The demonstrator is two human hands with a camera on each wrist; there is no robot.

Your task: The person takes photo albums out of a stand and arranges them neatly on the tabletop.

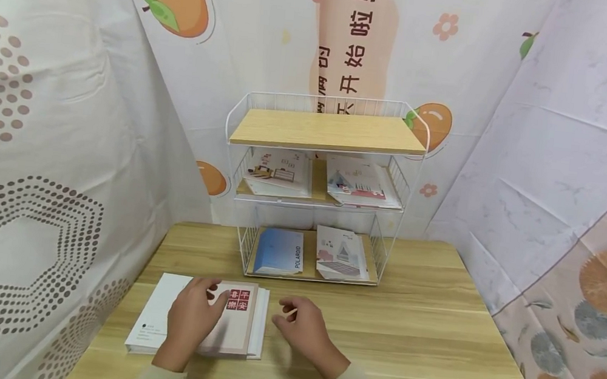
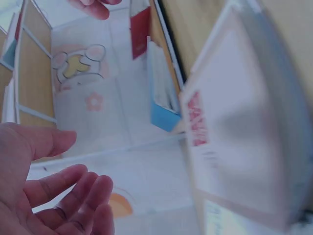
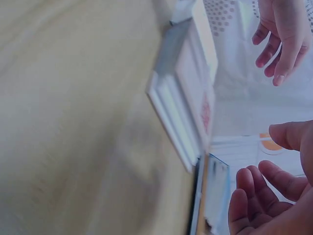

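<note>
On the table's left side lies a pale pink book with a red block of characters on its cover. White books show under it, one white cover out to the left and a white edge to the right. My left hand hovers over these books, fingers loosely bent and holding nothing. Just past their right edge, my right hand is held above the table with relaxed fingers and nothing in it. In the left wrist view the pink book stands apart from the left hand.
A white wire shelf with a bare wooden top board stands at the back. Its middle level holds illustrated booklets and more booklets. Below are blue POLAROID booklets and a grey-white stack. Patterned cloths hang around the table.
</note>
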